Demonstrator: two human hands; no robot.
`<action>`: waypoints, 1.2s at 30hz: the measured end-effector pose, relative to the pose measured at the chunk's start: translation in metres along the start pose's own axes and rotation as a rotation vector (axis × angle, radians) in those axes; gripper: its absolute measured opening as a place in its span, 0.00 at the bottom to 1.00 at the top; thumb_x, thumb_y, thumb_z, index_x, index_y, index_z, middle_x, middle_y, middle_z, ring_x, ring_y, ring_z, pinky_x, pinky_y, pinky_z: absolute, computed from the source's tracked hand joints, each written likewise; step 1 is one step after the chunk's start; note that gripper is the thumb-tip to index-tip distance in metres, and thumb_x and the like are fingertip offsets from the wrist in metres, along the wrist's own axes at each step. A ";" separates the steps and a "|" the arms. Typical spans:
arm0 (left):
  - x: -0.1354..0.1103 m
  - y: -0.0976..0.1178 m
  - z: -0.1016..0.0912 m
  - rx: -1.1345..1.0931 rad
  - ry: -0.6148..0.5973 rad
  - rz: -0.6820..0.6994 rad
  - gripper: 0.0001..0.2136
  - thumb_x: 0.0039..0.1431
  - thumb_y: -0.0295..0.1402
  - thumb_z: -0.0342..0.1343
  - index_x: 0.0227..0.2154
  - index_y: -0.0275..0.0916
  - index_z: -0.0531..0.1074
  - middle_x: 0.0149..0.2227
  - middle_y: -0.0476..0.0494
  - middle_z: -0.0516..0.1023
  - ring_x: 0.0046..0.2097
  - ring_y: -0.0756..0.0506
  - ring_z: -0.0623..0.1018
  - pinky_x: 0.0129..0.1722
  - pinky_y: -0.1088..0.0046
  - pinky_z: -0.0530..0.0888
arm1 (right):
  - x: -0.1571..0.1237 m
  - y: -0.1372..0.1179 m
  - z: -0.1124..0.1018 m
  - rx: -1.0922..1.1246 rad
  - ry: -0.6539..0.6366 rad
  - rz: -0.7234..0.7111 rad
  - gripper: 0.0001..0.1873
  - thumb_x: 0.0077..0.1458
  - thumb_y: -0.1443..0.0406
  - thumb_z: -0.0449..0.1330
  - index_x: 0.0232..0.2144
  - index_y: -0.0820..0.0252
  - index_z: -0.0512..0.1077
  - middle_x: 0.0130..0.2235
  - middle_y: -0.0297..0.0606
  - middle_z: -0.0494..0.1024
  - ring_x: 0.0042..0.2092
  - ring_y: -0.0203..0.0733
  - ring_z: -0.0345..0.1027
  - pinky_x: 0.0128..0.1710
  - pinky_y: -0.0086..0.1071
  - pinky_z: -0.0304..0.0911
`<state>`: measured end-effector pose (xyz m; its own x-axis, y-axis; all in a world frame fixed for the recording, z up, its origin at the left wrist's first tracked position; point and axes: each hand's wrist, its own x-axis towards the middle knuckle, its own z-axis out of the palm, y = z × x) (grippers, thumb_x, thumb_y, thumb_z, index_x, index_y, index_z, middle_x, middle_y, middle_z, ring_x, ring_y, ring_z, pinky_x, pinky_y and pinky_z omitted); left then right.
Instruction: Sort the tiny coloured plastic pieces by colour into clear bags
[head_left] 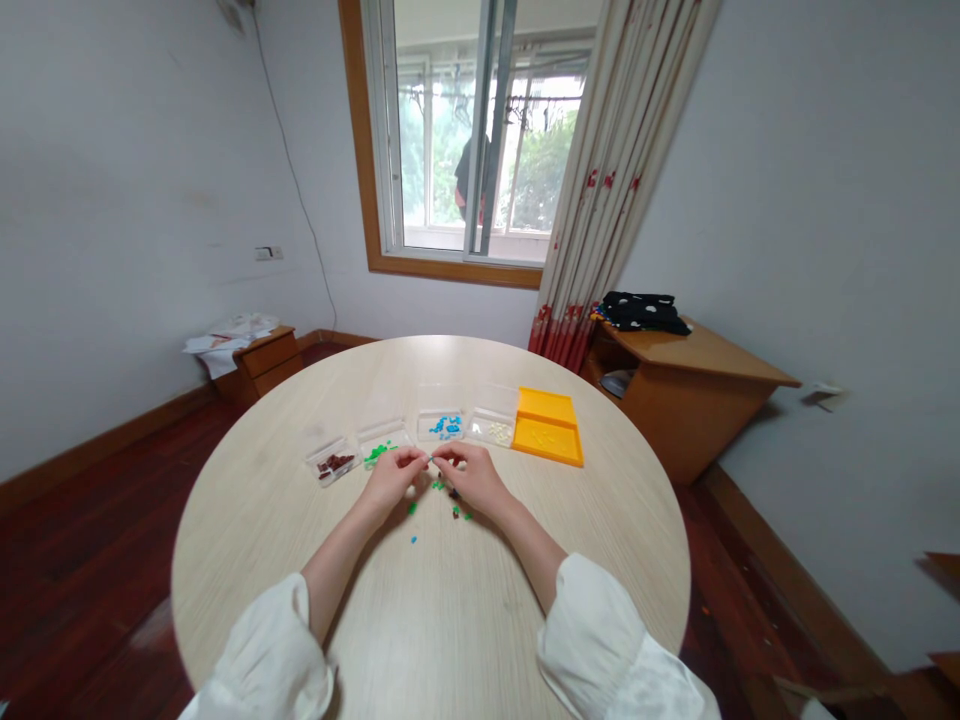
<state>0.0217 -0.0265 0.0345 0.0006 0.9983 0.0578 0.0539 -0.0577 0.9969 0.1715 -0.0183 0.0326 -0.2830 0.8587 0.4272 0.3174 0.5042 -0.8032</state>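
Observation:
My left hand (391,482) and my right hand (474,474) meet fingertip to fingertip over the table. Both are closed in a pinch, and whatever small piece lies between them is too tiny to name. Around and below them lie loose small plastic pieces: green pieces (439,485), another green piece (412,508), a brown piece (455,515) and a blue piece (414,540). Just beyond the hands stand clear boxes with dark brown pieces (335,465), bright green pieces (379,453), blue pieces (448,427) and cream pieces (499,432).
A yellow open case (547,450) lies right of the clear boxes on the round wooden table (450,620). Behind the table are a window and a curtain (600,190). A wooden desk (690,380) with folded black cloth (643,311) stands right; a small cabinet (268,360) stands left.

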 end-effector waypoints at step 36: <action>-0.001 0.000 -0.003 -0.046 0.092 0.007 0.13 0.36 0.40 0.61 0.24 0.35 0.73 0.21 0.49 0.72 0.23 0.52 0.67 0.24 0.76 0.64 | 0.010 0.026 -0.037 -0.466 0.083 0.109 0.11 0.56 0.67 0.53 0.35 0.60 0.76 0.38 0.42 0.79 0.43 0.43 0.68 0.49 0.40 0.55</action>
<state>0.0192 -0.0276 0.0351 -0.0914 0.9935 0.0675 0.0084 -0.0670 0.9977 0.2101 0.0073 0.0311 -0.1587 0.9036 0.3978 0.7183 0.3821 -0.5814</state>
